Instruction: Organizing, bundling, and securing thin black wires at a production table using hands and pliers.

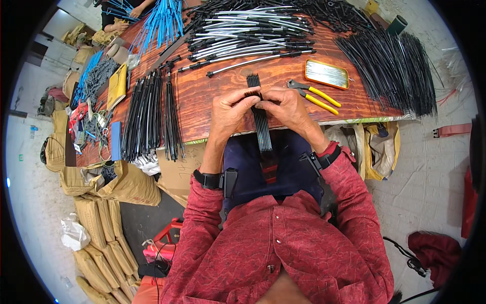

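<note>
Ribs, thin black metal, bundled (260,119), pinched by both hands at wood table (212,91) edge: left hand (229,112) & right hand (288,109) closed on bundle. Yellow-handled pliers (315,96) just right.

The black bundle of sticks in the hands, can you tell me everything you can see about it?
The black bundle of sticks is a tight bunch of thin, straight black rods, seemingly metal or plastic. It lies lengthwise away from the person, its far end resting on the wooden table, its near end hanging past the table edge over the lap. The left hand and right hand pinch it from both sides near the middle, fingers pressed over it. The rod ends at the top look even and lined up.
</note>
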Motion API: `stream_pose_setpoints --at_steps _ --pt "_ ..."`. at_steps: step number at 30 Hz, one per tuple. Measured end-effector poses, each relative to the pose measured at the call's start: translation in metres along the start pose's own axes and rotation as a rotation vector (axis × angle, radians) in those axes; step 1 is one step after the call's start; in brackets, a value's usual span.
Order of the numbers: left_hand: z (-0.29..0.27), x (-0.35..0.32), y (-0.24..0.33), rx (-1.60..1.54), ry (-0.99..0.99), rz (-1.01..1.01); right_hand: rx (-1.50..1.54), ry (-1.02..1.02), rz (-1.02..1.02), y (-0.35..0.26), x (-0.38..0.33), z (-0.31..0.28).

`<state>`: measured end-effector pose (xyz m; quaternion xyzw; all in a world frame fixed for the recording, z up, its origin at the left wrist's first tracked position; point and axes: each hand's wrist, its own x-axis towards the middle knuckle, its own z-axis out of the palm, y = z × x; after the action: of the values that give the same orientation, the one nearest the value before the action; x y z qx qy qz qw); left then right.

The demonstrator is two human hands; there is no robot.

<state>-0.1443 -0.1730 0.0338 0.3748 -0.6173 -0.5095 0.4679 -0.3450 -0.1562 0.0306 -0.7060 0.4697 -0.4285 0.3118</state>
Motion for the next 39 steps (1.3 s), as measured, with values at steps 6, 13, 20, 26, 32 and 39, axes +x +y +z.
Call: stream_pose_setpoints --at_steps 6,13,20,26,32,39 --pt "0.0 0.0 -0.003 -0.014 -0.026 -0.011 0.009 -0.049 -0.004 -0.003 0.005 -0.005" --pt "0.009 -0.002 0.002 -0.048 0.036 -0.01 -0.015 -0.141 -0.016 -0.001 0.014 -0.012" --pt "0.004 -0.004 -0.002 0.063 0.008 0.07 -0.077 -0.138 -0.072 0.003 0.013 -0.008" --pt "0.007 -0.003 0.007 0.237 0.005 0.142 -0.052 -0.136 -0.095 0.006 0.011 -0.012" --pt "0.008 -0.004 0.004 0.187 0.008 0.162 -0.101 -0.094 -0.11 0.001 0.01 -0.012" --pt "0.013 -0.005 0.004 0.033 0.058 0.083 -0.137 -0.081 -0.096 0.0 0.007 -0.011"
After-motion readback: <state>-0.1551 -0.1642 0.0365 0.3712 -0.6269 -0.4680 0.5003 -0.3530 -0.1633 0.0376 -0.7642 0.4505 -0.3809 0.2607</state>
